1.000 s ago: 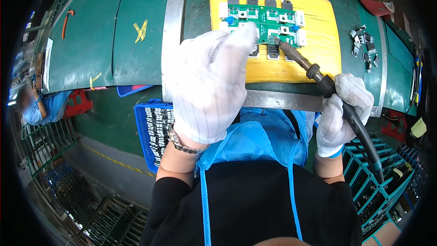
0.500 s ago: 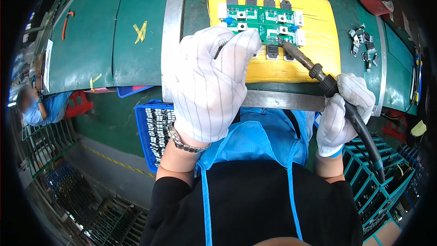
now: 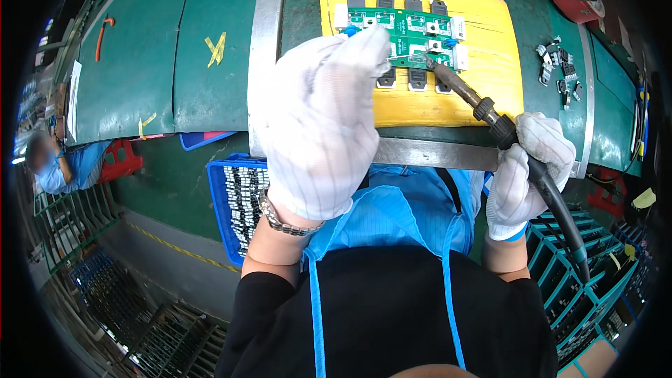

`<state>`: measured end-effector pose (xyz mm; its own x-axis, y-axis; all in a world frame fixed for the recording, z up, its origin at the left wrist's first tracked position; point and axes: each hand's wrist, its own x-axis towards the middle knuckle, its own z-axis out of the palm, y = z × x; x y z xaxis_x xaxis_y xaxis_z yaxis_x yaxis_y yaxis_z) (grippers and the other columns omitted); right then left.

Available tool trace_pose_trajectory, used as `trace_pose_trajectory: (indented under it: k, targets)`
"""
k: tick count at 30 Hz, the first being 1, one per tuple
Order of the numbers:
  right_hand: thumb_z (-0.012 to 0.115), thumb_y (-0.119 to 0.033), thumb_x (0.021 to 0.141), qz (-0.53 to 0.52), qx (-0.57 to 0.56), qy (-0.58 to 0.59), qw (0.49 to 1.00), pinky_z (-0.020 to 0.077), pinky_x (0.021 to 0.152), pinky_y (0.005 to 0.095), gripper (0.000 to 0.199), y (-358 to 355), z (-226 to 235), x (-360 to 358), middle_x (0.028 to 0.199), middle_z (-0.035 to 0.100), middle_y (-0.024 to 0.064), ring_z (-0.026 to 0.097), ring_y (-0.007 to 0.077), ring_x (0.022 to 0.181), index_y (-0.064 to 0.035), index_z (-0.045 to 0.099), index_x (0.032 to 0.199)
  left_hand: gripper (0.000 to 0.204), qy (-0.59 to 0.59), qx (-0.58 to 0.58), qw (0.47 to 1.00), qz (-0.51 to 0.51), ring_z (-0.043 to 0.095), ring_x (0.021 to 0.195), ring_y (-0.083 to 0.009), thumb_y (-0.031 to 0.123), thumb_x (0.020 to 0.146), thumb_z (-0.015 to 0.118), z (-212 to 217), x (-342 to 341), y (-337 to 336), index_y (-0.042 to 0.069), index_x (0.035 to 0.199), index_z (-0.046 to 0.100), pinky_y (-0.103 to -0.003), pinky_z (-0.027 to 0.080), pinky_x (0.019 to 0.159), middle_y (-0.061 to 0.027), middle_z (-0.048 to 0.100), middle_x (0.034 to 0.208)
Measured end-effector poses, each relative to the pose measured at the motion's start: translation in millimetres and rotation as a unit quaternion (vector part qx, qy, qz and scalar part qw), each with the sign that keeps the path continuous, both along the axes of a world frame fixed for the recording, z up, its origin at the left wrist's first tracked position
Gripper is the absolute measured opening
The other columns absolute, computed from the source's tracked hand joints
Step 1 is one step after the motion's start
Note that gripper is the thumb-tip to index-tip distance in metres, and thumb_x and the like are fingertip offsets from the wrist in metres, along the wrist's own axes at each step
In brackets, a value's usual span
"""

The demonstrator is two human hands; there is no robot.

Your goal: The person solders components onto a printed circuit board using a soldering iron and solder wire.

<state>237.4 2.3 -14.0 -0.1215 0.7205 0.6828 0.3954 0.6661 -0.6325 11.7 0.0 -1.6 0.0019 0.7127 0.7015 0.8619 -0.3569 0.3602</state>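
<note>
A green circuit board (image 3: 402, 26) with black transistors and white blocks along its edges lies on a yellow pad (image 3: 490, 49). My right hand (image 3: 532, 164), gloved in white, grips the black handle of a soldering iron (image 3: 483, 106). The iron's tip touches or nearly touches the board's near right part. My left hand (image 3: 325, 119), in a striped white glove, is pinched over the board's left side. From its fingertips a thin solder wire (image 3: 407, 56) runs to the iron's tip. The glove covers the board's near left corner.
Loose black components (image 3: 556, 66) lie on the green bench to the right. A blue bin (image 3: 222, 203) of small parts stands below the bench edge at left, and a teal rack (image 3: 581, 280) at lower right. Another person (image 3: 59, 164) sits far left.
My left hand has tilted and its fingertips have shifted slightly left and up, so the solder wire now shows reaching the iron's tip. The soldering iron has barely moved.
</note>
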Motion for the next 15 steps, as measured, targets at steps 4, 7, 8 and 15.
trace_pose_trajectory:
  k: [4,7,8,15]
  targets:
    - [0.068,-0.004,0.080,0.008,0.004,0.014,1.000,0.0520,0.079,0.0357,0.025,0.7,-0.6,4.1,0.090,0.066,0.0119,0.062,0.0244,0.078,-0.0014,0.058,0.103,0.021,0.025,-0.016,1.000,0.001,0.066,0.091,-0.0233,0.001,0.085,0.072,11.0,-2.8,-6.3,0.010,0.104,0.073,-0.034,0.055,0.083,-0.0039,0.073,0.103]
    - [0.073,-0.014,0.085,-0.031,-0.001,0.141,0.990,0.0528,0.080,0.0394,0.025,-5.4,-7.7,6.6,0.089,0.063,0.0112,0.060,0.0224,0.080,-0.0012,0.056,0.099,0.021,0.011,-0.033,0.999,-0.009,0.066,0.091,-0.0228,0.002,0.084,0.073,12.2,-1.3,-8.6,0.010,0.103,0.074,-0.033,0.055,0.082,-0.0026,0.073,0.100]
    - [0.073,-0.012,0.085,-0.027,0.010,0.144,0.989,0.0527,0.080,0.0393,0.024,-4.1,-7.6,7.7,0.089,0.063,0.0113,0.060,0.0228,0.081,-0.0017,0.056,0.098,0.021,-0.002,-0.042,0.999,-0.019,0.066,0.091,-0.0226,0.002,0.083,0.074,11.7,-0.2,-9.0,0.011,0.102,0.074,-0.033,0.055,0.081,-0.0018,0.073,0.099]
    - [0.073,-0.008,0.083,-0.006,0.004,0.052,0.999,0.0522,0.080,0.0386,0.023,-2.3,-3.5,9.2,0.091,0.064,0.0117,0.061,0.0240,0.081,-0.0032,0.058,0.099,0.025,0.067,0.002,0.997,-0.025,0.066,0.092,-0.0227,0.003,0.080,0.077,-2.7,4.6,1.6,0.013,0.104,0.075,-0.034,0.055,0.083,-0.0002,0.073,0.099]
